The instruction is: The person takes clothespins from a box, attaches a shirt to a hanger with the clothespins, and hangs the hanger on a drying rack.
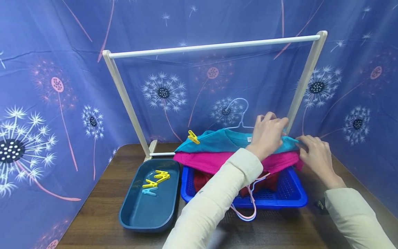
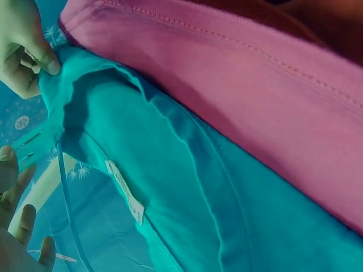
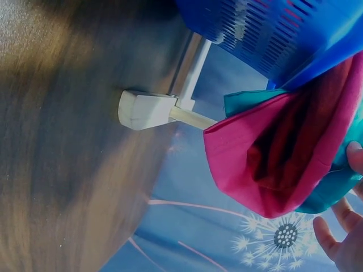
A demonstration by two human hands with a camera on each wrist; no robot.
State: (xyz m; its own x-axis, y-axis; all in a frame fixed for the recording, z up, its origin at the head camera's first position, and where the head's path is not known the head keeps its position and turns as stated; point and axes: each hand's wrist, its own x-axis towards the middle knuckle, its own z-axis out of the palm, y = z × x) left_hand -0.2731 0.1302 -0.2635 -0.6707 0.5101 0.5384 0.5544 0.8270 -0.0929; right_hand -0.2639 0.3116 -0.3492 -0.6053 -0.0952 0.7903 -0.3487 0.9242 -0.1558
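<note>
A teal shirt [image 1: 214, 141] with a white label [image 2: 126, 192] lies over a pink garment [image 1: 205, 160], a pale hanger [image 1: 242, 114] rising from its neckline. One shoulder bears a yellow clothespin [image 1: 193, 137]. At the opposite shoulder my left hand [image 1: 269, 134] pinches a light blue clothespin [image 2: 33, 146] by its end, its other fingers spread. My right hand [image 1: 317, 157] pinches the teal cloth beside it, thumb on top in the left wrist view. Only part of the right hand [image 3: 347, 241] shows in the right wrist view.
Beneath the clothes stands a blue basket [image 1: 284, 202] with dark red cloth [image 1: 202, 180] and further hangers [image 1: 248, 216]. A dark tray [image 1: 149, 211] on the left contains several clothespins [image 1: 150, 183]. Behind rises a rack with a white rail [image 1: 214, 46].
</note>
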